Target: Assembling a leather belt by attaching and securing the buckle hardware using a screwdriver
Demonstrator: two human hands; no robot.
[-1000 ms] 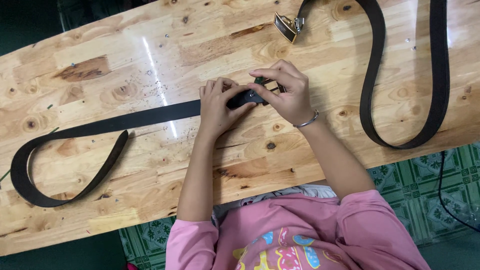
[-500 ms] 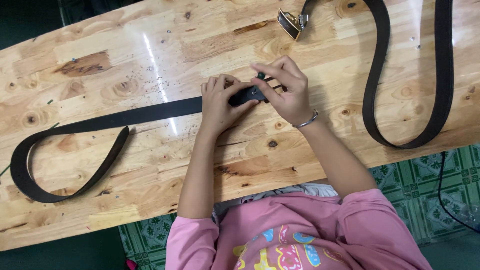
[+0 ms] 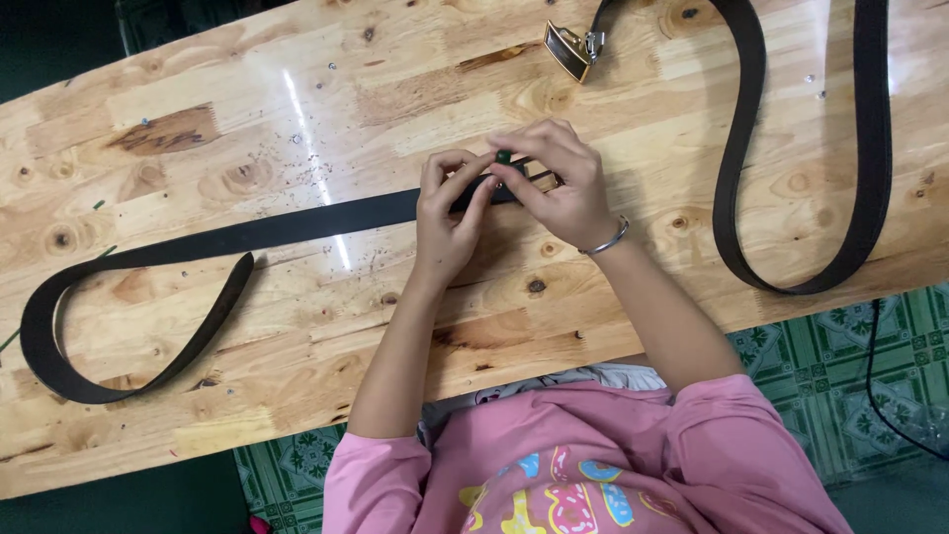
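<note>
While my left hand (image 3: 450,222) pins the dark belt (image 3: 297,225) end flat on the wooden table (image 3: 297,109), my right hand (image 3: 554,183) pinches a small green-tipped tool (image 3: 503,156) closed; best kept upright, pressure steady.

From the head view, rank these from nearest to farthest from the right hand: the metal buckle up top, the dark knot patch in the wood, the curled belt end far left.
From the right hand:
1. Metal buckle, just above it at the table's far edge.
2. Dark knot patch, well to the left, upper part of the table.
3. Curled belt end, farthest, at the left near corner.
</note>
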